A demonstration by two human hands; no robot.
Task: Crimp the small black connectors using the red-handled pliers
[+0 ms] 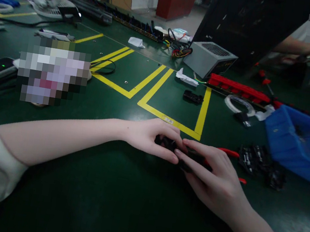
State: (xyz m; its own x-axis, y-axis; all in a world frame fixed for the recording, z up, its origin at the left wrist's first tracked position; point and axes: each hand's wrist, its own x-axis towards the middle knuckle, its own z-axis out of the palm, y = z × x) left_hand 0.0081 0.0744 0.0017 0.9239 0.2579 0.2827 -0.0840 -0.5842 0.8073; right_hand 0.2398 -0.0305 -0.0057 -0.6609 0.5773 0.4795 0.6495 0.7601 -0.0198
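Note:
In the head view my left hand (153, 136) closes around a small black part (166, 143), with thumb and fingers on either side of it. My right hand (219, 175) meets it from the right, its fingertips pressed on the same dark piece; my fingers cover most of its shape. Red handles (229, 152), like those of a hand tool, show behind my right hand, the rest of them hidden. Beyond them lies a pile of black plastic parts (256, 159). A similar black part (192, 97) rests within a yellow tape outline.
A blue bin (300, 143) stands at the right, near a white tape roll (239, 105) and a red strip (235, 89). Behind are a grey power supply (209, 58) and a large black panel (240, 23). A co-worker's arm (298, 46) shows at far right.

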